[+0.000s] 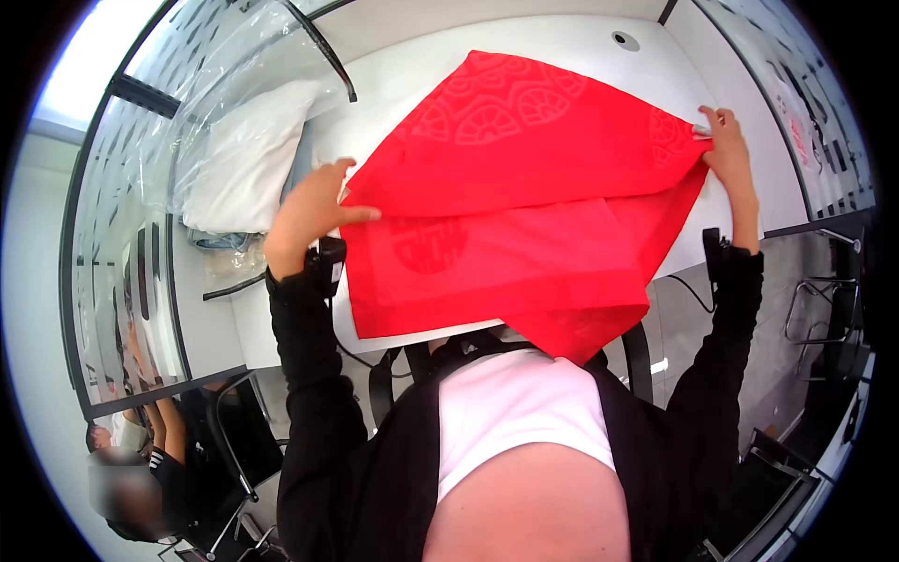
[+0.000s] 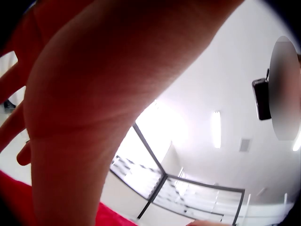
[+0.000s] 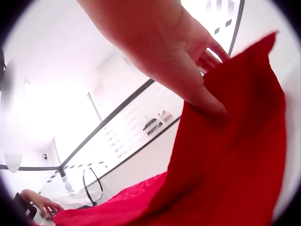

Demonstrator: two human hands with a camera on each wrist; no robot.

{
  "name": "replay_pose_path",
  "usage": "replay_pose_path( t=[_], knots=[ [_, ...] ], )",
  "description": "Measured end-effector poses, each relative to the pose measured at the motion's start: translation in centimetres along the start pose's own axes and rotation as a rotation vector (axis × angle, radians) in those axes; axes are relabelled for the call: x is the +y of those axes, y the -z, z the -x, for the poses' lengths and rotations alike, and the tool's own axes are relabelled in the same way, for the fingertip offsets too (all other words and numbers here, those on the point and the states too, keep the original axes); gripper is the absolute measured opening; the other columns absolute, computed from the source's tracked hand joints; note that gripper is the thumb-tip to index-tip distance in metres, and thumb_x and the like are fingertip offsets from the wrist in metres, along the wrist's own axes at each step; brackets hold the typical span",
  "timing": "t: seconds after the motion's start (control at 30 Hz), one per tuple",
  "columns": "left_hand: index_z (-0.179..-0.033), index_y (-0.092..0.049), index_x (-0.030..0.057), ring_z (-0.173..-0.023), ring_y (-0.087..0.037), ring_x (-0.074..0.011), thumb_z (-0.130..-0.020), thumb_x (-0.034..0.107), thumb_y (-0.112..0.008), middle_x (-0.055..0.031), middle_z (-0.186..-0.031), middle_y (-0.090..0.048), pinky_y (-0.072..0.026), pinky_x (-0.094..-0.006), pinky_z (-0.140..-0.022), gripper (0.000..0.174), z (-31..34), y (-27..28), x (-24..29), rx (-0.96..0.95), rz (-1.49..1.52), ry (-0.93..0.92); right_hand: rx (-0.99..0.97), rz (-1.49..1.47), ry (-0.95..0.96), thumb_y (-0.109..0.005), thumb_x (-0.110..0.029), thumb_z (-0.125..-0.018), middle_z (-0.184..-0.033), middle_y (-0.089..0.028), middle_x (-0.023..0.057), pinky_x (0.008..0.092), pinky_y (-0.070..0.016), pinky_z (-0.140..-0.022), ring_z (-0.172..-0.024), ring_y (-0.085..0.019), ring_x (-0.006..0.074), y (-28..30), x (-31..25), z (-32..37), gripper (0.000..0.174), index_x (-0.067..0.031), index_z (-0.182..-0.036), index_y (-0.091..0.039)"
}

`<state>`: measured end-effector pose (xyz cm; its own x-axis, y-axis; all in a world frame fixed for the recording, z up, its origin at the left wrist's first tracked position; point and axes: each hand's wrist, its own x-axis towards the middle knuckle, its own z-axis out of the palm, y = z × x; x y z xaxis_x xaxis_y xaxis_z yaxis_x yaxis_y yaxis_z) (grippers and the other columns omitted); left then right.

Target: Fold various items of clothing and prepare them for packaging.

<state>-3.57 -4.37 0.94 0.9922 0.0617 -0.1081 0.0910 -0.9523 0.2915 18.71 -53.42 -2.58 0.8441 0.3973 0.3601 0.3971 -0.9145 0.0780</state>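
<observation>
A large red cloth (image 1: 524,253) with tone-on-tone fan shapes and a round emblem lies partly folded over the white table, its front part hanging past the near edge. My right hand (image 1: 732,155) pinches its right corner; in the right wrist view the thumb (image 3: 207,99) presses on the raised red fabric (image 3: 230,141). At the cloth's left edge is my left hand (image 1: 314,208), thumb stretched over the fabric and fingers spread. The left wrist view shows mostly the wrist and palm (image 2: 89,89), with loosely extended fingers at the left side.
Clear plastic bags with a folded white garment (image 1: 248,159) lie at the table's left. Low partitions (image 1: 122,272) border the white table (image 1: 403,84), which has a cable hole (image 1: 626,41) at the back. Another person (image 1: 140,487) sits at lower left; chairs (image 1: 824,300) stand at right.
</observation>
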Motion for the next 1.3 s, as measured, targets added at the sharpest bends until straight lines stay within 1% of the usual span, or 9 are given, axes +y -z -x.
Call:
replay_pose_path(
  t=[0.13,0.33,0.47,0.73,0.87,0.93,1.07,1.13,1.3],
  knots=[
    [-0.115,-0.04,-0.0008,-0.086,-0.056,-0.0355,-0.057,0.035,-0.075,-0.0204,-0.089,-0.057,-0.045,-0.0394,-0.07,0.077,2.0,-3.5,0.1,-0.021,-0.094,0.111,0.055,0.112,0.029,-0.051,0.013,-0.062,-0.088,-0.043,0.0117,0.0363,-0.0453,-0.069,-0.084,-0.049,0.0281,-2.2,-1.0,1.9,0.052,-0.0093,-0.109,-0.05],
    [-0.087,-0.052,-0.0018,-0.063,-0.056,-0.0292,-0.064,0.008,-0.067,-0.0141,-0.063,-0.052,-0.0444,-0.0349,-0.06,0.029,3.7,-5.6,-1.9,0.078,0.238,0.256,-0.074,0.099,-0.216,-0.057,-0.002,-0.066,-0.075,-0.057,0.0136,0.0384,-0.0469,-0.058,-0.071,-0.058,0.0302,0.5,-4.2,3.6,0.042,-0.0068,-0.107,-0.051],
    [-0.071,-0.037,-0.0006,-0.061,-0.041,-0.0304,-0.066,-0.007,-0.051,-0.0124,-0.066,-0.047,-0.0388,-0.0325,-0.058,0.016,3.9,-4.2,0.1,0.6,0.184,-0.213,-0.066,0.067,-0.226,-0.052,-0.005,-0.07,-0.071,-0.059,0.0145,0.0424,-0.0472,-0.058,-0.066,-0.059,0.0314,-0.7,-3.9,3.9,0.046,-0.0088,-0.115,-0.047],
    [-0.093,-0.042,0.0051,-0.068,-0.054,-0.012,-0.077,0.001,-0.051,-0.0036,-0.079,-0.058,-0.044,-0.0264,-0.061,0.019,2.3,-1.7,-1.8,0.238,1.118,0.216,-0.349,-1.54,-0.548,-0.027,-0.012,-0.091,-0.112,-0.05,0.0111,0.0416,-0.0499,-0.08,-0.091,-0.059,0.0256,0.9,-4.3,1.6,0.036,-0.0116,-0.126,-0.035],
    [-0.095,-0.055,0.0021,-0.073,-0.062,-0.0274,-0.065,0.016,-0.07,-0.0134,-0.082,-0.064,-0.0469,-0.0329,-0.065,0.036,3.9,2.6,0.1,0.276,0.028,-0.107,-0.146,-1.814,-0.525,-0.032,-0.02,-0.094,-0.114,-0.051,0.0105,0.0415,-0.0453,-0.088,-0.1,-0.054,0.0242,0.9,-1.9,-0.7,0.032,-0.0074,-0.121,-0.04],
    [-0.082,-0.06,0.0067,-0.076,-0.058,-0.0336,-0.061,0.009,-0.067,-0.0165,-0.078,-0.061,-0.0456,-0.0362,-0.065,0.022,4.1,4.5,-0.9,0.335,-0.177,0.104,0.151,-1.824,-0.64,-0.034,-0.015,-0.093,-0.111,-0.053,0.0113,0.0413,-0.0444,-0.089,-0.099,-0.054,0.0259,1.7,-1.0,-2.8,0.029,-0.0033,-0.116,-0.046],
    [-0.09,-0.056,0.0121,-0.072,-0.059,-0.0316,-0.064,0.002,-0.057,-0.0128,-0.076,-0.06,-0.0448,-0.0361,-0.059,0.028,5.7,10.9,-3.7,0.766,-0.603,0.194,0.443,-2.062,-0.176,-0.05,-0.021,-0.087,-0.111,-0.054,0.0168,0.0364,-0.0449,-0.086,-0.104,-0.052,0.0273,3.4,2.0,-7.3,0.033,0.0006,-0.112,-0.049],
    [-0.091,-0.056,0.0112,-0.073,-0.059,-0.0312,-0.065,0.003,-0.057,-0.0131,-0.077,-0.06,-0.045,-0.0358,-0.06,0.028,7.5,14.4,-5.4,0.826,-0.677,0.287,0.674,-2.254,0.132,-0.049,-0.02,-0.087,-0.09,-0.058,0.0124,0.0326,-0.049,-0.071,-0.082,-0.057,0.0237,11.1,0.0,-8.3,0.029,-0.0015,-0.109,-0.046],
    [-0.095,-0.056,0.0089,-0.075,-0.059,-0.0303,-0.067,0.005,-0.056,-0.0139,-0.08,-0.061,-0.0455,-0.0352,-0.063,0.028,13.0,21.8,-8.2,0.887,-0.732,0.426,1.233,-1.396,0.582,-0.047,-0.013,-0.086,-0.1,-0.054,0.0067,0.0297,-0.0471,-0.071,-0.085,-0.055,0.0185,22.4,4.0,-9.0,0.022,-0.003,-0.106,-0.048]
  ],
)
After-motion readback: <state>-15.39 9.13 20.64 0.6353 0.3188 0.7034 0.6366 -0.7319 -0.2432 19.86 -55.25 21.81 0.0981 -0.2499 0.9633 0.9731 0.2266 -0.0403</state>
